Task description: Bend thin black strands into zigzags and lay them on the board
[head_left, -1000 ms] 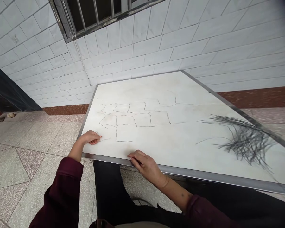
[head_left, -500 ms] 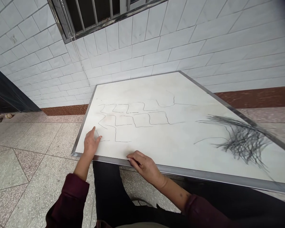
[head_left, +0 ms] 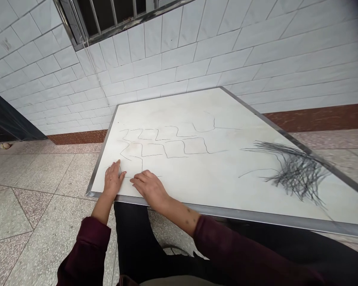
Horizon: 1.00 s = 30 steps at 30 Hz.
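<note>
A white board with a metal rim lies in front of me. Thin dark wires bent into a stepped, brick-like pattern rest on its near left part. My left hand lies flat on the board's near left corner, fingers stretched out over the end of a bent wire. My right hand is just to its right, fingers extended toward the left hand and touching the wire at the pattern's lowest row. Neither hand lifts anything.
A loose pile of straight dark wires lies on the board's right side. Behind the board stands a white tiled wall with a barred window. The speckled floor spreads to the left.
My right hand has moved left from the board's near rim to beside my left hand. My left hand, earlier curled, now lies flat with fingers pointing away.
</note>
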Each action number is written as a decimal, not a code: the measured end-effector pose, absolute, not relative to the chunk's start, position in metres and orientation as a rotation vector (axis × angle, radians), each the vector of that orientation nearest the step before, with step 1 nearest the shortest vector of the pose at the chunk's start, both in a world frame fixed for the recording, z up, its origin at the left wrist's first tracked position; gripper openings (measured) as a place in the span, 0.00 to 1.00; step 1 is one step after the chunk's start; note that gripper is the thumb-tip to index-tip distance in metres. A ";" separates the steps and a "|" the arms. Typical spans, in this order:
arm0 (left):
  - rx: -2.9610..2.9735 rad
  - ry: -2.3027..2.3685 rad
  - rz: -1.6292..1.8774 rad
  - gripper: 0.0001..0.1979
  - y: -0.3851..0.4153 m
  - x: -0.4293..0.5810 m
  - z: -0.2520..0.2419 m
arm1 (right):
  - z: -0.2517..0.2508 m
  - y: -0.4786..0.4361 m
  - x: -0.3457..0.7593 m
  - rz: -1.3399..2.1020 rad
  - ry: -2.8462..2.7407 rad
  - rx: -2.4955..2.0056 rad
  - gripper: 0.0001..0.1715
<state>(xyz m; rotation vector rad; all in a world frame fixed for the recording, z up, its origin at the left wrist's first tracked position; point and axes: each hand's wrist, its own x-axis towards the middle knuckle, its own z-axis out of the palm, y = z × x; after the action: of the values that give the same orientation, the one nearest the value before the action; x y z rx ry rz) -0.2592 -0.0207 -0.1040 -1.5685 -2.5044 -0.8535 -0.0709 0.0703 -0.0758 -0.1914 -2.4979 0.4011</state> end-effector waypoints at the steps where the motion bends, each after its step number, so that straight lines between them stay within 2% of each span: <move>1: -1.575 -2.508 -0.841 0.28 -0.021 -0.260 -0.104 | -0.075 0.072 -0.083 0.358 -2.542 -0.219 0.09; 10: -1.584 -2.512 -0.822 0.28 -0.021 -0.263 -0.107 | -0.097 0.079 -0.130 0.265 -2.783 -0.320 0.08; 15: -1.606 -2.530 -0.925 0.26 -0.019 -0.265 -0.106 | -0.106 0.077 -0.135 0.281 -2.735 -0.383 0.12; 20: -1.233 -2.394 -1.421 0.24 -0.033 -0.253 -0.094 | -0.102 0.079 -0.128 0.351 -2.573 -0.394 0.11; 23: -0.819 -2.390 -1.823 0.27 -0.045 -0.234 -0.091 | -0.097 0.078 -0.118 0.432 -2.425 -0.345 0.09; 26: -0.668 -2.444 -2.209 0.28 -0.051 -0.214 -0.092 | -0.090 0.074 -0.109 0.435 -2.394 -0.240 0.10; 30: -0.623 -2.398 -2.426 0.27 -0.055 -0.199 -0.089 | -0.083 0.067 -0.099 0.341 -2.435 -0.115 0.13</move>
<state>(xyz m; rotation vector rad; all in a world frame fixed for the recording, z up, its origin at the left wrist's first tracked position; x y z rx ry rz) -0.1986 -0.0551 -0.0889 -0.6230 -2.3981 -2.4260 -0.0987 0.0671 -0.0831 -0.1150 -2.4352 0.3407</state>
